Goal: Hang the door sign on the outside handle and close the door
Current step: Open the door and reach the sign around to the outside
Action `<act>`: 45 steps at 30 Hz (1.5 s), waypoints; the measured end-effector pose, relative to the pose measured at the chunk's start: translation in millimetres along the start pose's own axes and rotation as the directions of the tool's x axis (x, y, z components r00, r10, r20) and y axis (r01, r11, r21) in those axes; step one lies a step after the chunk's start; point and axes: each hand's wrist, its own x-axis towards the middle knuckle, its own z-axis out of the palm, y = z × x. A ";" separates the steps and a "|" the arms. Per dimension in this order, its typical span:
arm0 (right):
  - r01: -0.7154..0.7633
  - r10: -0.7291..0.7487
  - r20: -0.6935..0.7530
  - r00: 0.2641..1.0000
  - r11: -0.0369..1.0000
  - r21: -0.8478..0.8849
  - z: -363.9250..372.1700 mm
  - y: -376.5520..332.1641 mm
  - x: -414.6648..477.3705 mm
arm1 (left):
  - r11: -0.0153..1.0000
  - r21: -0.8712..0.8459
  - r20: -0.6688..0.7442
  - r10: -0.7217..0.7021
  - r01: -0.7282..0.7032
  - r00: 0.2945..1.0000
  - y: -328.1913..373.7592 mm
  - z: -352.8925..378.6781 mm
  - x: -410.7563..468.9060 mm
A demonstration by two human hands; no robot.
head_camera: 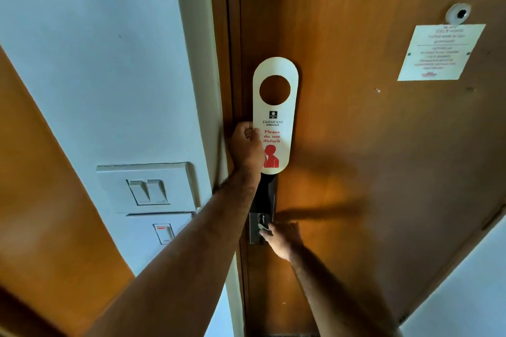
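A white door sign [276, 112] with a round hole at its top and red "Please do not disturb" print is held upright against the brown wooden door [369, 145]. My left hand [246, 148] grips the sign's left edge. Lower down, my right hand [283, 238] rests on the lock plate [258, 224], fingers closed around a small metal latch or handle; the handle itself is mostly hidden by the hand. The door sits flush in its frame.
A white wall [95, 49] on the left carries a double light switch [147, 190] and a smaller switch plate [164, 232]. On the door, upper right, are a peephole [458, 14] and a paper notice [439, 52]. The door frame [219, 63] runs beside the sign.
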 end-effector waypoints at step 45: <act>-0.145 0.123 -0.246 0.961 0.987 -0.075 44.2 -4.6 -176.4 | 0.989 -0.149 0.301 0.070 -0.026 0.951 22.9 -101.1 -138.3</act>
